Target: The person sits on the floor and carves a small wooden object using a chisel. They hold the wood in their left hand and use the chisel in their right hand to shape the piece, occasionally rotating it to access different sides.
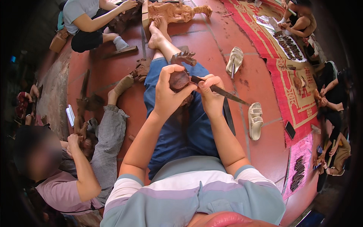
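In the middle of the head view, my left hand [165, 90] is closed around a reddish-brown wood carving [179, 80], thumb and fingers on either side of its rounded part. Jagged, branch-like points rise from the far end of the carving. My right hand [212, 99] grips a long dark tool [230, 96] that looks like a flat file, tapering to a point at the lower right. The tool's other end meets the carving near my left thumb. Both hands are above my blue-trousered legs [200, 132]; the carving's lower part is partly hidden.
Two light sandals [235, 60] [255, 121] lie on the red tile floor at right, one with a thin tool across it. Beyond is a red patterned mat [278, 87] with a phone [290, 129]. A large wooden carving [170, 13] lies ahead. Several people sit close around, working.
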`<state>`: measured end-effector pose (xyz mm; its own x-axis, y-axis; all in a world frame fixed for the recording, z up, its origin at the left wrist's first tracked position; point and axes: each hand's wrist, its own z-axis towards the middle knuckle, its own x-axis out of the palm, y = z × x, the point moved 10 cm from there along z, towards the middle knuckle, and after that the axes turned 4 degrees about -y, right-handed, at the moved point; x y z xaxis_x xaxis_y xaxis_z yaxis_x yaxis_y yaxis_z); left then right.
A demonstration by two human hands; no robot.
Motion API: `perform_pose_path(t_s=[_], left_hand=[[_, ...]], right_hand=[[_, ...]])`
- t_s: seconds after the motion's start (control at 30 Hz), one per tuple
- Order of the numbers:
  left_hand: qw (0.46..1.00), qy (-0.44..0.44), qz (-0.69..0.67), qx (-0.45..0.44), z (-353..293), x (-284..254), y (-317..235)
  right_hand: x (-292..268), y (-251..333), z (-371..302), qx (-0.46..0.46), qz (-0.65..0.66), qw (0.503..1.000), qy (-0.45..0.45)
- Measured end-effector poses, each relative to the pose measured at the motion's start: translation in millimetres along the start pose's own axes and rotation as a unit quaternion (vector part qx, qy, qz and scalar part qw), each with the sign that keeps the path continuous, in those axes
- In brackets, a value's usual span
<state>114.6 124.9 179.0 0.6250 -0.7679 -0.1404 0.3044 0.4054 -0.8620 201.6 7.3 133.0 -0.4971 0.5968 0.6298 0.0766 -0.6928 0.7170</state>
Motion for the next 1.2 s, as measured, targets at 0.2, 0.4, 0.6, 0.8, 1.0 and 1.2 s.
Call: perform_pose_path(t_s=[0.2, 0.4, 0.6, 0.8, 1.0, 1.2], left_hand=[[0.991, 0.116, -0.032, 0.05, -3, -1, -1], [0.997, 0.008, 0.002, 0.073, -1, -8, -2], [0.998, -0.05, -0.014, 0.037, 0, -1, -7], [0.997, -0.059, 0.037, 0.028, 0, -1, 1], [1.0, 0.004, 0.007, 0.008, 5, -4, -5], [0.997, -0.064, 0.037, -0.004, 2, -7, -10]], right_hand=[[-10, -4, -3, 0.035, 0.061, 0.997, -0.026], [15, -13, -1, 0.009, 0.1, 0.994, 0.043], [8, -19, 5, 0.027, 0.153, 0.987, 0.044], [-1, -26, 6, 0.06, 0.2, 0.978, 0.007], [2, -17, 2, 0.06, 0.102, 0.992, 0.035], [11, -7, 0, 0.053, 0.149, 0.987, 0.015]])
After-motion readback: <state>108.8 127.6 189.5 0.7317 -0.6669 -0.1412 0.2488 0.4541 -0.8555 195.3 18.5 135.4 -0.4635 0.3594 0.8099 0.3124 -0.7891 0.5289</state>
